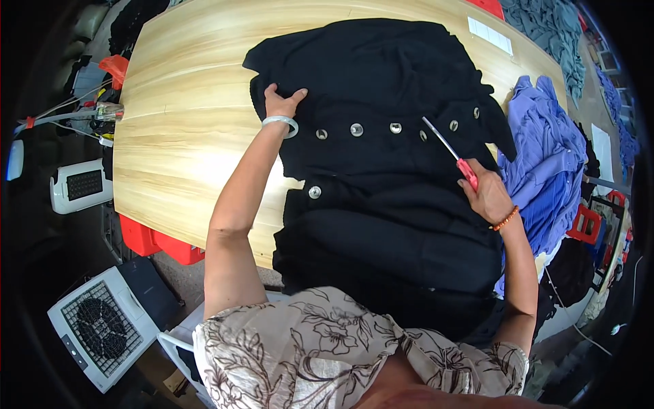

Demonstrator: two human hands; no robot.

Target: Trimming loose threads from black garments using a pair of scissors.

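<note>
A black knitted garment (381, 68) with a row of several shiny round buttons (356, 129) is spread across the middle of the table. Resting on its upper left edge is my left hand (282, 108), thumb and forefinger apart; its other fingers are partly hidden. My right hand (488, 195) is closed round the pink-red handle of a screwdriver-like tool (443, 140). The tool's straight metal shaft points up and left, its tip over the cloth near the buttons at the right. Nearer to me lies more black cloth (388, 238), with one round button (314, 193) at its left corner.
Purple-blue garments (545, 150) are heaped along the table's (177, 123) right side. A white paper strip (490, 35) lies at the far right. Left of the table stand a fan unit (103, 328) and a white-framed device (83, 185). Red stools (160, 242) show below the edge.
</note>
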